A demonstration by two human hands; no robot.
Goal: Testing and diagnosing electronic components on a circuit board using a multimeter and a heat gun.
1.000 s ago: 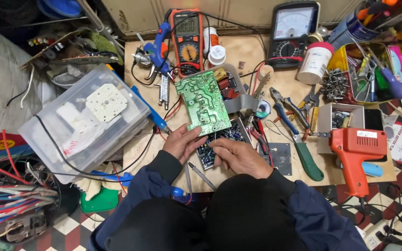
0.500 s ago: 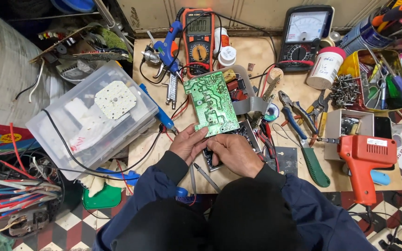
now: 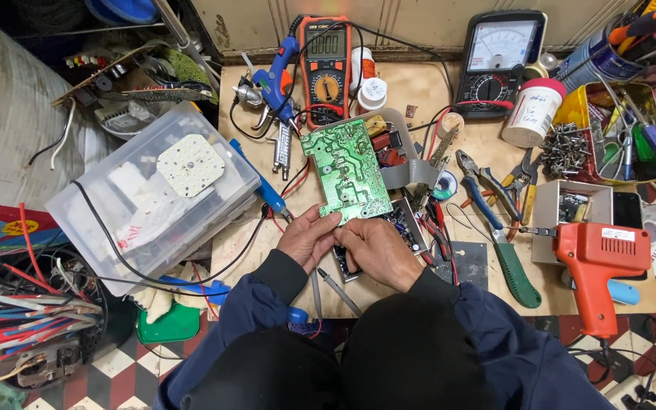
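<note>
Both hands meet at the worktop: the left hand pinches the near edge of a green circuit board, the right hand beside it. An orange soldering gun lies well apart.

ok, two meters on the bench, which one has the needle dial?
The black meter at the back right, with a white needle scale; the orange-trimmed meter left of it has a digital screen.

Both hands, left hand and right hand, meet at the near edge of the green circuit board. Beyond the grip, the board itself and an orange multimeter block the way. Left stands a clear plastic box; right lie blue-handled pliers and an orange soldering gun. Bare wood shows only toward the person, beside a screwdriver.
</note>
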